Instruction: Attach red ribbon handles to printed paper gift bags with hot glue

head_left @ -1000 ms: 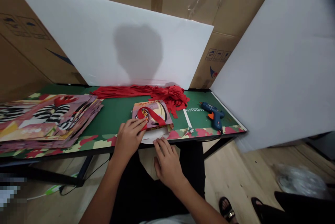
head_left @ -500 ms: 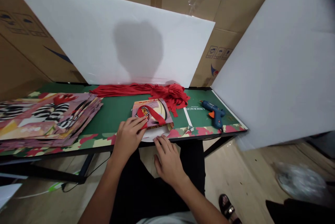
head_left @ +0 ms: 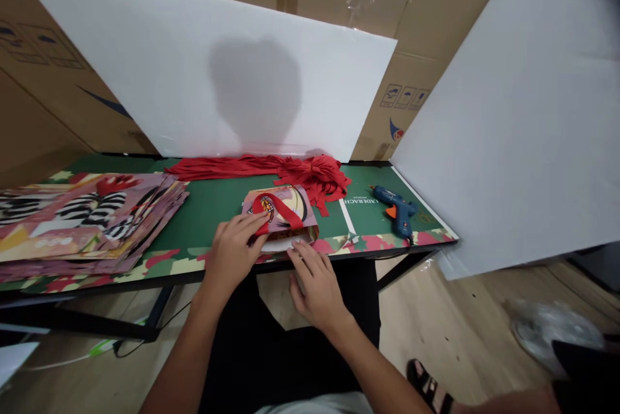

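Note:
A small printed paper bag [head_left: 290,210] with a red ribbon handle [head_left: 276,206] lies flat near the front edge of the green table [head_left: 213,207]. My left hand [head_left: 232,252] rests on the bag's left side, fingers pressed on the ribbon end. My right hand [head_left: 314,281] lies at the bag's front edge, fingers stretched out flat against its white underside. A bundle of red ribbons [head_left: 271,172] lies just behind the bag.
A stack of flat printed bags [head_left: 87,220] covers the table's left part. A blue glue gun [head_left: 394,210] lies at the right end. White boards [head_left: 203,65] lean against cardboard boxes behind and to the right. Another person's sandalled foot [head_left: 429,385] is at lower right.
The bag's front flap has folded in, so less white shows. Both hands have shifted slightly forward on the bag. The foot at lower right has moved.

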Available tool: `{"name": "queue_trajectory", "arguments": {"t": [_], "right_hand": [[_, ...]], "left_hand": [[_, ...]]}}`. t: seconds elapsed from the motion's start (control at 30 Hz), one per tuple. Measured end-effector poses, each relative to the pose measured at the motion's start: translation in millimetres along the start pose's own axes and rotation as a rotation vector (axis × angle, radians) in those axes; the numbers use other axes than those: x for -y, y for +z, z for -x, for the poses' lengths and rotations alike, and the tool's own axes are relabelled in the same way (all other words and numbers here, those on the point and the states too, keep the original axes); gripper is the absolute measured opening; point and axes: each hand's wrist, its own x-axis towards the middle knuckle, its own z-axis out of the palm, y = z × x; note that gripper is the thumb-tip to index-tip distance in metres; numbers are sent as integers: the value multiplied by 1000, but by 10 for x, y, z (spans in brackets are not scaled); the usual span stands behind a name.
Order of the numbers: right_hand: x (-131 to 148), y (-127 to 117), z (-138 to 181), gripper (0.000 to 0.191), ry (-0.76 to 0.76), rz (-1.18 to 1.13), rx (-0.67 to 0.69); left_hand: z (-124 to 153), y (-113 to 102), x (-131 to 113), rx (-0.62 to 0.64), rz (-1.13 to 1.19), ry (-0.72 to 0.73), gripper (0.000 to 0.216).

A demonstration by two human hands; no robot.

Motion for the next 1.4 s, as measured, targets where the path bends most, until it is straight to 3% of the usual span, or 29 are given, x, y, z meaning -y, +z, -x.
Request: {"name": "queue_trajectory", "arguments": {"t": [0.17, 0.3, 0.4, 0.5, 0.67, 0.77, 0.9, 0.97, 1.13, 1.27, 1.4], "right_hand": [[-110, -100, 62, 50, -42, -83, -177], [-226, -168, 102, 48, -54, -129, -243], [-286, -196, 70, 45, -44, -168, -299], [-321, -286, -69, 44, -75, -201, -361], [-482, -578, -767, 28, -107, -311, -370], [-724, -584, -1507, 21, 26, -436, -125], [-1116, -195, -2555, 27, 179, -545, 364], [-1245, 106, -2970, 25, 194, -544, 472], [-1142, 949, -3545, 31, 146, -502, 526], [-757, 1605, -3727, 31, 25, -437, 540], [-431, 2098, -3875, 32, -47, -331, 555]], "left_hand": [[233, -96, -123, -50, 45, 114, 54], [514, -173, -358, -314, 6, 158, 58], [634, -95, -450, -216, -33, 277, 54], [630, 56, -408, -79, -163, 269, 50], [557, 160, -221, 8, -181, 249, 41], [499, 9, -149, 36, -72, 289, 40], [457, -423, -36, 48, 90, 242, 38], [510, -655, 70, 57, 186, 148, 36], [791, -968, 414, -99, 552, -368, 23], [924, -964, 574, -179, 882, -797, 25], [1031, -879, 591, -419, 1110, -1103, 44]]}}
